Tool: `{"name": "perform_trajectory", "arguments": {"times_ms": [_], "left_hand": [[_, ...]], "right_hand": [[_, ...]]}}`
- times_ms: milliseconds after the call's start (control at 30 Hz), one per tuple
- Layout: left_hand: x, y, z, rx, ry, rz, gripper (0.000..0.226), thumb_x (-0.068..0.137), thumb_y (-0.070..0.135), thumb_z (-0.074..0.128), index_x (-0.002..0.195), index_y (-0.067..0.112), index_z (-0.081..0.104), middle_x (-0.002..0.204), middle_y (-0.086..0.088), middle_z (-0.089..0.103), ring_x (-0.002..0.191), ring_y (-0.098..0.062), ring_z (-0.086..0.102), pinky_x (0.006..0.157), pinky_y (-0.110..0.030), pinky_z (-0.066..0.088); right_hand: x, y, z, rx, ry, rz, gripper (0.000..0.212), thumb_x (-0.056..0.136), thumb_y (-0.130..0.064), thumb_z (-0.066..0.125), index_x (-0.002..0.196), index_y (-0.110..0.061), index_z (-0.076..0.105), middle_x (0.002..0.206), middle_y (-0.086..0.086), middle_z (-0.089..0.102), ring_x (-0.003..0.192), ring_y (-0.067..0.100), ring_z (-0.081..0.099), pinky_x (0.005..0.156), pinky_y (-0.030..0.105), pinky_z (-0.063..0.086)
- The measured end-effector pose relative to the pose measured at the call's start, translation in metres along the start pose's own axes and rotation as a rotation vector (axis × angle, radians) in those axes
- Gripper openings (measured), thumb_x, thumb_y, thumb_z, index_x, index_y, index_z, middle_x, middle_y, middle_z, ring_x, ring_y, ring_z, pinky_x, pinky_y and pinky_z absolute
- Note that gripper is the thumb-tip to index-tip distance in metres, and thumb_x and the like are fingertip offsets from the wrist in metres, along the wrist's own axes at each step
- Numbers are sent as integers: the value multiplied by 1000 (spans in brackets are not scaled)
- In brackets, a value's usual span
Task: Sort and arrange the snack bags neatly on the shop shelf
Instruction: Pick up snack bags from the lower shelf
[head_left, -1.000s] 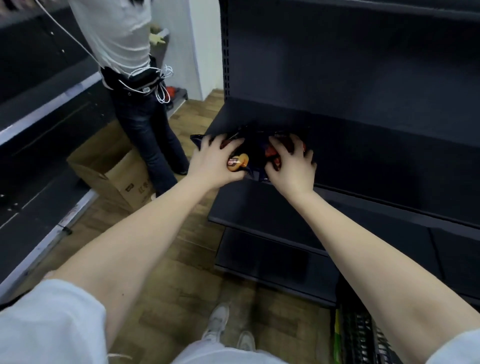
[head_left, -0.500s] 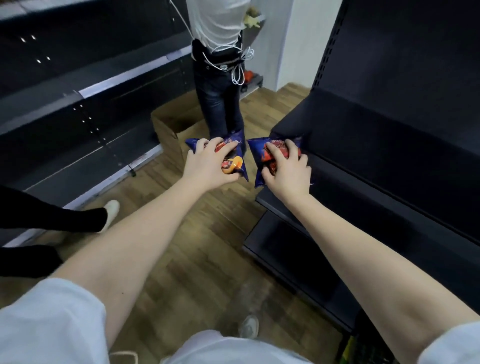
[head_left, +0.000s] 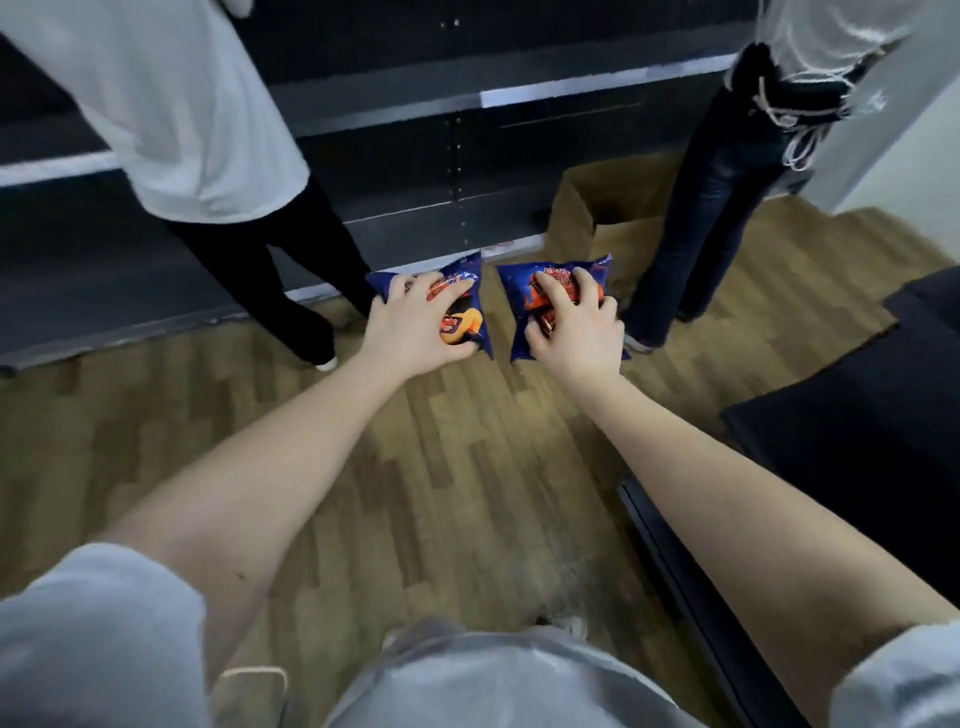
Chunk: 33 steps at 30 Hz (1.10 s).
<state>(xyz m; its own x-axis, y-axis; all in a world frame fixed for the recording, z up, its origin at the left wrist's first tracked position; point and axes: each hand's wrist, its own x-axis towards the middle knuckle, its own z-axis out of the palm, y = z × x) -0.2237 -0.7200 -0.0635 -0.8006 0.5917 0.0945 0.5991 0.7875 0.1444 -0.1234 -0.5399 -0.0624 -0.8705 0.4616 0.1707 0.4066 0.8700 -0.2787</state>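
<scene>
Arms stretched over the wood floor (head_left: 415, 493), we hold two blue snack bags short of the box (head_left: 608, 218). Our left hand (head_left: 415, 327) clasps the left bag (head_left: 462, 325) from above, and our right hand (head_left: 574, 325) grips the right bag (head_left: 519, 296), side by side but apart. A person in jeans (head_left: 717, 208) stands right of the box, another in black trousers (head_left: 270, 270) left of it, and dark shelving (head_left: 467, 104) runs behind it.

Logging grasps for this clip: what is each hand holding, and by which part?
The left hand grips one blue snack bag across its front face; the right hand grips a second blue bag likewise.
</scene>
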Motion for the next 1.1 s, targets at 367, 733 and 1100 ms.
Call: {"name": "perform_trajectory", "arguments": {"times_ms": [367, 733, 1100], "left_hand": [[-163, -237, -46, 68, 23, -464, 79, 72, 68, 54, 141, 40, 27, 147, 1, 33, 133, -31, 25, 101, -54, 34], [-307, -368, -64, 85, 98, -884, 78, 69, 68, 57, 138, 42, 30, 142, -1, 40, 128, -33, 32, 97, -55, 36], [-333, -481, -103, 140, 163, -1270, 82, 70, 70, 54, 142, 42, 25, 146, -3, 36, 130, -33, 30, 100, -52, 36]], "right_hand": [[-36, -262, 90, 110, -213, -435, 54, 87, -43, 50, 139, -41, 33, 151, 4, 25, 119, 40, 34, 89, 51, 41], [-93, -460, 148, 153, -395, -851, 54, 88, -42, 49, 139, -40, 33, 151, -2, 24, 125, 37, 29, 90, 51, 40], [-56, -635, 192, 192, -497, -1198, 55, 88, -43, 49, 140, -40, 31, 150, -5, 25, 123, 33, 28, 88, 48, 41]]}}
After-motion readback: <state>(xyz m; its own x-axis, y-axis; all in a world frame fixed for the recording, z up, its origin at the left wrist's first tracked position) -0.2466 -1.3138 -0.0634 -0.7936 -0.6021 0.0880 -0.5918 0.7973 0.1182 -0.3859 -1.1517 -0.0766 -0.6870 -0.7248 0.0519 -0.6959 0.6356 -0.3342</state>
